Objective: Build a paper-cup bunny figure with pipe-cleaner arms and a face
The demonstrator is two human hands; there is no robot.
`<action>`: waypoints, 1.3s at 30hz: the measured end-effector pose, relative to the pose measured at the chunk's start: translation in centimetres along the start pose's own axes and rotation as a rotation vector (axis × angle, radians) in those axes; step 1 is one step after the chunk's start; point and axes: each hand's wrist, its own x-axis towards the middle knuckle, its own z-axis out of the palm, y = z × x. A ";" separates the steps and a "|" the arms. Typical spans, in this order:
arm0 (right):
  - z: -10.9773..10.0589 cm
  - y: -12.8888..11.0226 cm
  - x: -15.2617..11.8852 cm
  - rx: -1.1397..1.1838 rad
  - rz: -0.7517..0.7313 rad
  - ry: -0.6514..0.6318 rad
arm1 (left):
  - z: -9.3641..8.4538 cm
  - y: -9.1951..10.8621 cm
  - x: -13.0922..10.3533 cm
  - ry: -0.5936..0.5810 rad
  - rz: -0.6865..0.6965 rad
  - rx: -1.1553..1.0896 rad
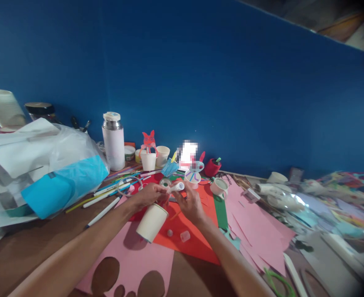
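Observation:
A small white tube [178, 187], with a round hollow-looking end, is between my two hands above the orange paper. My left hand [151, 194] is closed, its fingertips pinching the tube's left end. My right hand [193, 203] is closed around the other end, thumb and fingers close to the opening. Just below my left hand a cream paper cup [152, 222] is tilted, its shadow falling on the pink paper; I cannot tell whether my left fingers also hold it. A small pinkish roll [185, 236] and a little pale ball [170, 233] lie on the orange paper [200, 241].
Pink sheet with cut-out holes [138, 258] lies in front. Pens [103, 212], a flask [113, 144] and a stuffed plastic bag [67, 144] are left. Behind are a cup with a red paper figure [149, 161] and a mug [219, 187]. Pink sheets [256, 218] lie right.

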 end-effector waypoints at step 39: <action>0.0 0.6 -0.1 0.009 -0.012 -0.017 | -0.4 -0.7 0.2 -0.017 -0.068 -0.122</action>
